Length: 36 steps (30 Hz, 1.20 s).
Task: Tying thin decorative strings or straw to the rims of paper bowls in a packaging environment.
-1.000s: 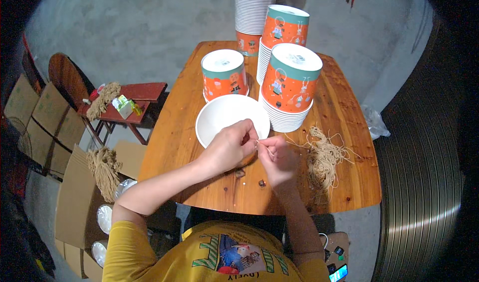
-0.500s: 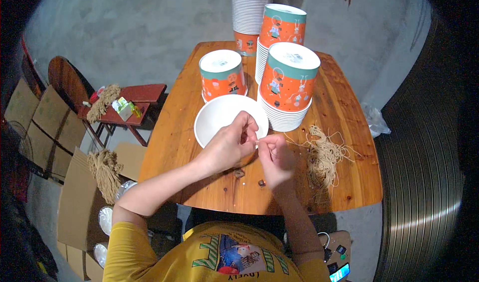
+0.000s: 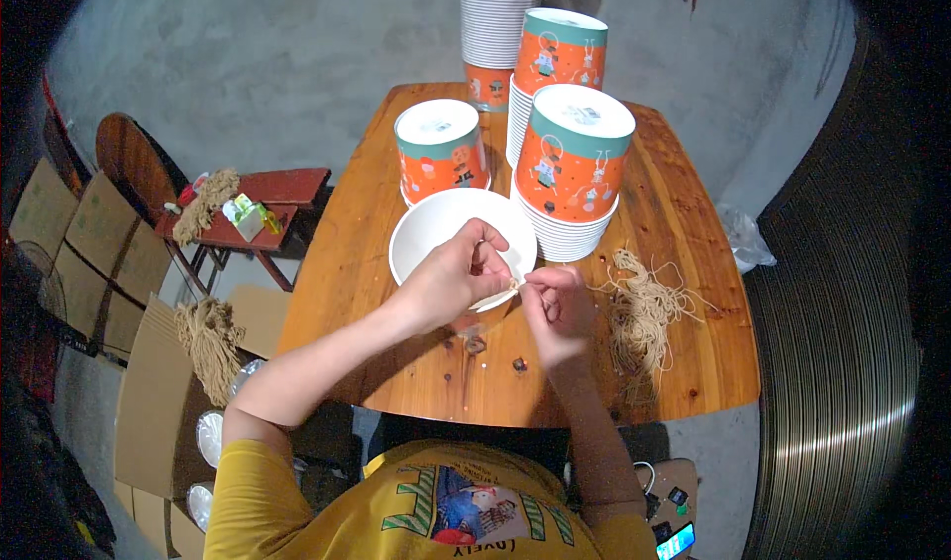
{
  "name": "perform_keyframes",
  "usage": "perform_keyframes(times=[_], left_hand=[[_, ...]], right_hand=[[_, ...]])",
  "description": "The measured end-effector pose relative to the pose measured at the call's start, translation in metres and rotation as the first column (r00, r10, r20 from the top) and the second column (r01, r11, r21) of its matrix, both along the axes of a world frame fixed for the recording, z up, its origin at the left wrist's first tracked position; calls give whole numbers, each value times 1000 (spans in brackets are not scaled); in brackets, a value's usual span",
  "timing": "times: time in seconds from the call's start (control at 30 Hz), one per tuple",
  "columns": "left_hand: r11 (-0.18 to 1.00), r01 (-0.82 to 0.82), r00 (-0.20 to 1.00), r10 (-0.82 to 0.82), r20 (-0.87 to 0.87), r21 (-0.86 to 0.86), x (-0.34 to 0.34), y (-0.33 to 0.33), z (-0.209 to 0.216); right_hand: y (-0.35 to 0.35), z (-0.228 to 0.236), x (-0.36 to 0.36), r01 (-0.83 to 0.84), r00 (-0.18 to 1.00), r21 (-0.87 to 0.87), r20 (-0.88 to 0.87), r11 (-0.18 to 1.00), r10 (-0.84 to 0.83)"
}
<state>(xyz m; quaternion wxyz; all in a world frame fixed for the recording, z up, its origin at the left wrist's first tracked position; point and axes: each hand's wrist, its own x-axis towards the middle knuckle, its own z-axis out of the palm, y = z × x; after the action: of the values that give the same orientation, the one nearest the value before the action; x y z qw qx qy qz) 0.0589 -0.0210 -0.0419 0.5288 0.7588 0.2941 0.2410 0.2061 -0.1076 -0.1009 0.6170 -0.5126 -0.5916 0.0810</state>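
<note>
A white, round, bowl-like paper container (image 3: pixel 428 228) lies with its open mouth toward me. Over its near right rim, my left hand (image 3: pixel 446 281) pinches a bit of tan string (image 3: pixel 514 285). Close beside those fingertips, my right hand (image 3: pixel 557 314) is closed in a pinch on what looks like the same string; the fingers hide most of it. A loose pile of tan string (image 3: pixel 646 312) rests on the table to the right of that hand.
Upside-down orange-and-green paper buckets (image 3: pixel 575 164) stand stacked behind the container, with a single bucket (image 3: pixel 441 149) to their left. The wooden table (image 3: pixel 703 362) has a curved near edge. Cardboard boxes (image 3: pixel 149 392) and a red bench (image 3: pixel 292 184) stand on the left.
The white container has shifted slightly right. My right hand has moved a little right and down, and my left fingers have followed slightly. A pale strip below the left fingers now shows more plainly.
</note>
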Motion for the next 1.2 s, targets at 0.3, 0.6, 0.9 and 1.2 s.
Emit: perform_keyframes(times=[0.3,0.6,0.9,1.2], left_hand=[[999,12,999,-13,34,36,2,-3,2],[998,-10,999,13,-41,65,1,-6,7],[981,-7,999,15,-40,192,0,-13,10],[965,-6,998,23,-61,264,1,-16,14]], right_hand=[[-1,15,4,96,934,104,334,990,-126],[-6,16,-1,76,973,25,215,997,-80],[-4,12,0,-4,998,-10,55,1000,4],[-4,19,0,24,990,28,141,999,-27]])
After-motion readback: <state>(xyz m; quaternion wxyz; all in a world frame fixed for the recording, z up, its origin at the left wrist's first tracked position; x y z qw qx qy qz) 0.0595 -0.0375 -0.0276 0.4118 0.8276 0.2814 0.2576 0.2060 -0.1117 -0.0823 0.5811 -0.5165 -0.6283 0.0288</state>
